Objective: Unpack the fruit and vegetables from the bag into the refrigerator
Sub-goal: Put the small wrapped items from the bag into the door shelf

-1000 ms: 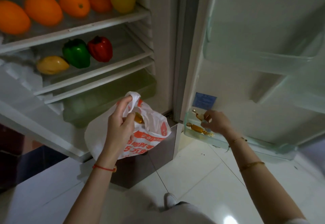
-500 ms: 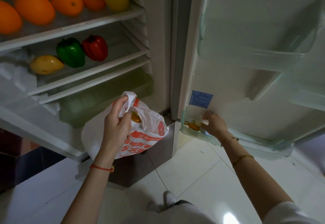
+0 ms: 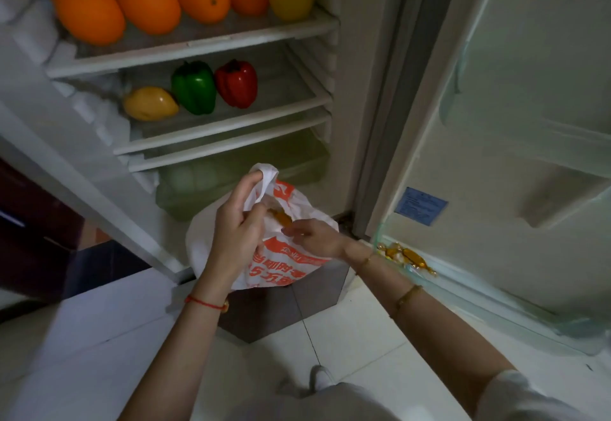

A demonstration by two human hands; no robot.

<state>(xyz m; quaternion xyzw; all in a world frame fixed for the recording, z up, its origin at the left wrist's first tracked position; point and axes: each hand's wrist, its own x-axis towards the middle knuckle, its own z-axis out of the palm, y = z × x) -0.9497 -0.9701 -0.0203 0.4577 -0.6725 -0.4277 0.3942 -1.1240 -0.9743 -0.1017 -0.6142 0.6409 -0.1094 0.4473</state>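
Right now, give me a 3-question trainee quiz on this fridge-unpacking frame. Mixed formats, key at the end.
1. True or false: the green pepper sits on the same shelf as the red pepper.
2. Multiple choice: the left hand is A) gripping the plastic bag by its handle, B) resting on the top shelf, C) pushing the door shut.
3. Fill in: the wrapped candies lie in the bottom ____ shelf.

Key
1. True; both share the middle shelf, beside a yellow mango.
2. A; the right hand reaches to the bag's mouth.
3. Door.
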